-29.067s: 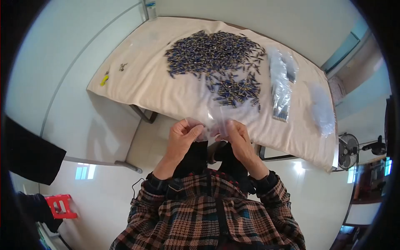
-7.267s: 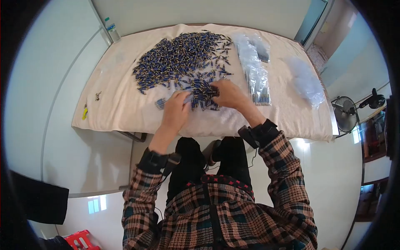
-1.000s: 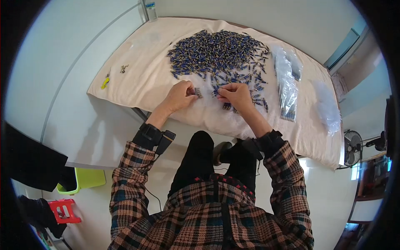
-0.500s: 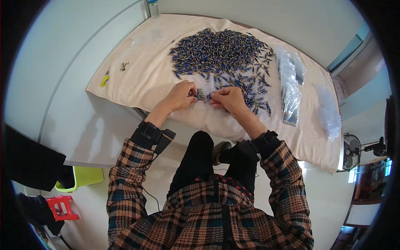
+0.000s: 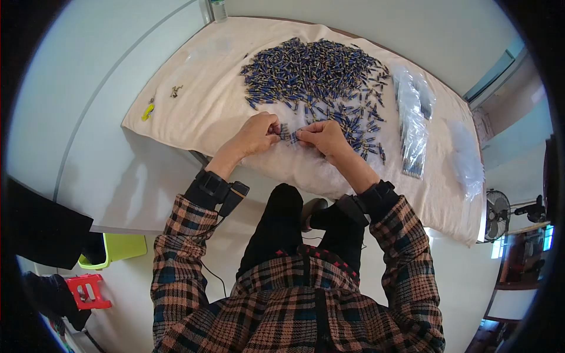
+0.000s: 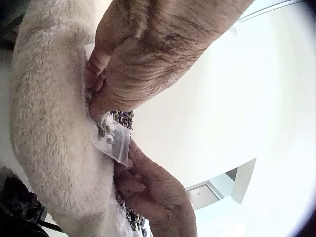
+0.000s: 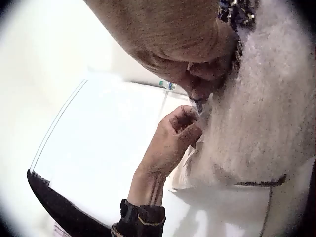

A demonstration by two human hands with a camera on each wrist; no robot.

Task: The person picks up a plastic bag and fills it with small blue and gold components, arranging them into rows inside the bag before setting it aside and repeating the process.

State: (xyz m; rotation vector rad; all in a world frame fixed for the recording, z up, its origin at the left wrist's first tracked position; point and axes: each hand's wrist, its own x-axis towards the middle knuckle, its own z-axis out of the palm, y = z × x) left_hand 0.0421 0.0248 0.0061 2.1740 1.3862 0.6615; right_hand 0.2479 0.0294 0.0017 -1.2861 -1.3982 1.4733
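On the cloth-covered table (image 5: 194, 120) lies a large pile (image 5: 312, 70) of small blue cylindrical pieces with brass-coloured ends. My left hand (image 5: 257, 134) grips the edge of a small clear zip bag (image 6: 117, 143), near the table's front edge. Several pieces (image 5: 284, 132) lie in a row inside that bag. My right hand (image 5: 325, 140) is at the bag's other end, its thumb and fingers pinching blue pieces (image 5: 294, 137) at the bag's mouth. The right wrist view shows the right fingertips (image 7: 200, 93) close above the left hand, largely hiding the bag.
Filled clear bags (image 5: 415, 135) are stacked right of the pile, and a heap of clear plastic bags (image 5: 467, 165) lies beyond them. A yellow item (image 5: 148, 112) and small metal bits (image 5: 176, 91) are at the left. A bottle (image 5: 218, 10) stands at the back left corner.
My right hand has moved left from the loose pieces to the mouth of the bag, bringing blue pieces with it. My left hand stays nearly still, holding the bag.
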